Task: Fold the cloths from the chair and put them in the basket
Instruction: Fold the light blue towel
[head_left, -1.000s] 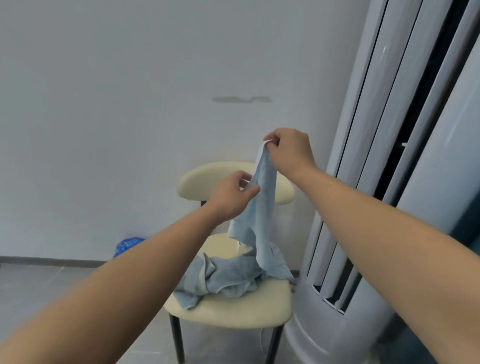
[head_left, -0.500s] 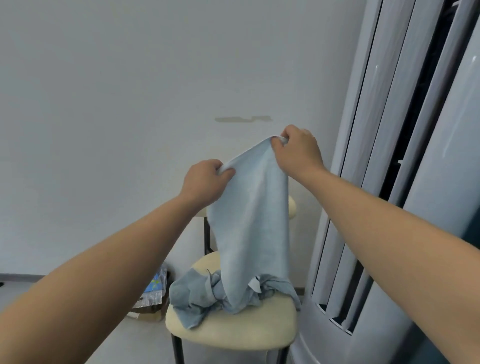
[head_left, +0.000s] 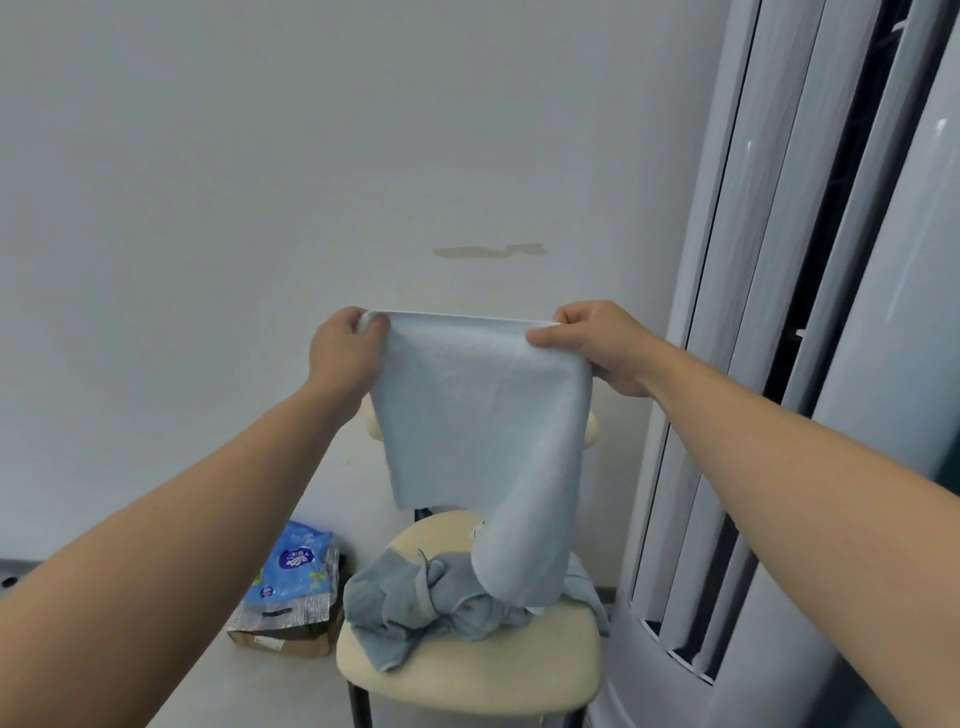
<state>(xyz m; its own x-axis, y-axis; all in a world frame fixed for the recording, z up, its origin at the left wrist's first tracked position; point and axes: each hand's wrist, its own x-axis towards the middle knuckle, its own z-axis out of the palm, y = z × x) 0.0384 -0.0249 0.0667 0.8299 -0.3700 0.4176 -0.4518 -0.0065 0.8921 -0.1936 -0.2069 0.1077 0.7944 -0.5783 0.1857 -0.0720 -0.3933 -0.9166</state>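
Now both grips pinch: left hand (head_left: 343, 349) and right hand (head_left: 600, 344) each nip a top corner of the light blue cloth (head_left: 475, 415), stretched wide above the cream chair (head_left: 467, 673). Its lower end droops onto the crumpled cloths (head_left: 410, 597) on the seat.

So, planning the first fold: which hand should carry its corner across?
Probably the left hand: its side of the cloth hangs free, while the side below the right hand trails onto the pile on the chair.

Pale blue cloth (head_left: 480, 410), cream chair (head_left: 467, 670), white wall (head_left: 260, 182)
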